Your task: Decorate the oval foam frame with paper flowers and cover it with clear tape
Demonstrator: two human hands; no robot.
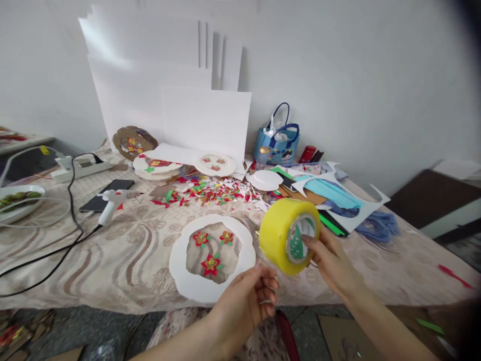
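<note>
My right hand (336, 263) grips a large roll of yellow packing tape (276, 233), its thumb in the green-and-white core. The roll is held up at the right of a white scalloped ring (180, 260). Within the ring's opening are three red paper flowers (209, 264) with yellow centres and green leaves; the tablecloth pattern shows through. My left hand (250, 301) is below the roll, by the ring's lower right edge. Its fingers are loosely curled and apart, and I see nothing held in them.
On the left lie a white glue gun (109, 208), a black phone (108, 195) and cords by a power strip (80, 169). Behind are paper scraps (221, 193), more decorated rings (216, 164) and leaning white boards (206, 115). A blue bag (278, 145) stands at the back.
</note>
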